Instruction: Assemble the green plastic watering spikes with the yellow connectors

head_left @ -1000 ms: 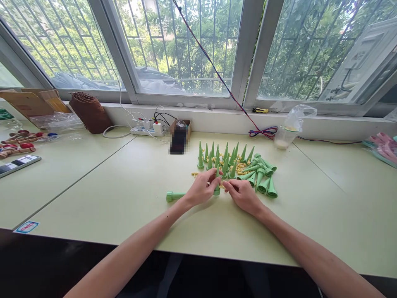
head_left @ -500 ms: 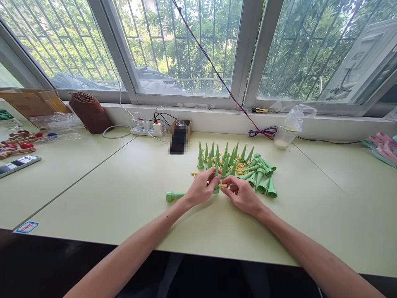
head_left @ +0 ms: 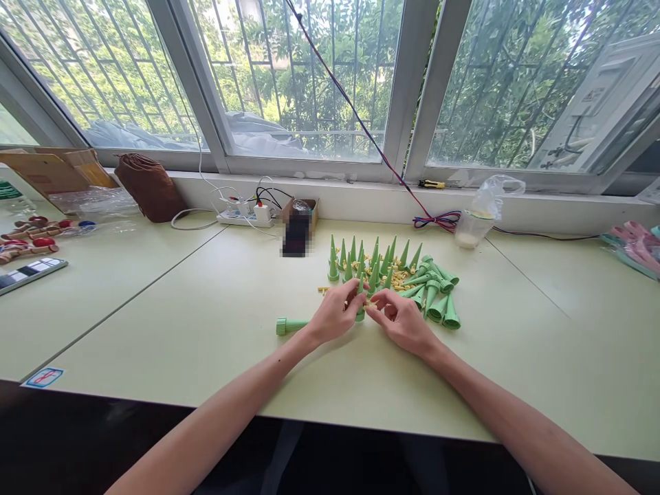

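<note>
Green cone (head_left: 359,315) is held in closed left hand (head_left: 337,311), right hand (head_left: 405,322) pinching yellow piece (head_left: 369,305), cup (head_left: 470,230) part-filled.

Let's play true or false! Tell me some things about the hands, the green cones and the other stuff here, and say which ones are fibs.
1. The left hand holds a green cone. True.
2. The right hand holds a red ball. False: it pinches a small yellow piece.
3. Every green cone is standing up. False: for one, the lying cone near the left wrist is on its side.
4. A brown bundle is left of the power strip in the picture. True.
5. The phone-like dark thing is on the windowsill. False: it's on the table.
</note>
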A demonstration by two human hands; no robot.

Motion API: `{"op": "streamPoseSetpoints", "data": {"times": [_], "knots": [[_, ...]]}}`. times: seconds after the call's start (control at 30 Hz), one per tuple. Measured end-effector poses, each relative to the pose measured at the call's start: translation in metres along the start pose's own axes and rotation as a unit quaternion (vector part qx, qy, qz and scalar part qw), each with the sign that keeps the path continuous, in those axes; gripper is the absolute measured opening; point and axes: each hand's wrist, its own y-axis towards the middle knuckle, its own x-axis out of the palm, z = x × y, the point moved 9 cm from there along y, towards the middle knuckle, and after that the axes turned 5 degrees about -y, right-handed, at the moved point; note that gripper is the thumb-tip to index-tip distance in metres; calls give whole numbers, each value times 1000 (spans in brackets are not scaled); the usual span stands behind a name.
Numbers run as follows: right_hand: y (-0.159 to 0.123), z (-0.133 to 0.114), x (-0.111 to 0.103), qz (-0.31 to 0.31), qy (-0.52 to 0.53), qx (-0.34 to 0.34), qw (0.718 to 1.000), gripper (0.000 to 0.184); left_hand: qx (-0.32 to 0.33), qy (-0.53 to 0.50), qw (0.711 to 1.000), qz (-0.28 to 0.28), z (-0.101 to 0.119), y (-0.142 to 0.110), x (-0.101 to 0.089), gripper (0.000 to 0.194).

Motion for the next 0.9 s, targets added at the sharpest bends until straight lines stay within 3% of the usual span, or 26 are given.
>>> {"op": "streamPoseSetpoints", "data": {"times": [0.2,0.43,0.63,0.9], "knots": [[0,0,4,-16,6,-11,1000,22,1,-1,1000,-6,-1,0,1,22],[2,-2,3,-17,-4,-7,1000,42,2,1,1000,-6,0,0,1,22],[1,2,1,-4,6,2,1000,23,-5,-12,1000,-3,1,0,-1,21],[0,5,1,-5,18,3,1000,22,-9,-23,999,-24,-1,-1,1,21]]}}
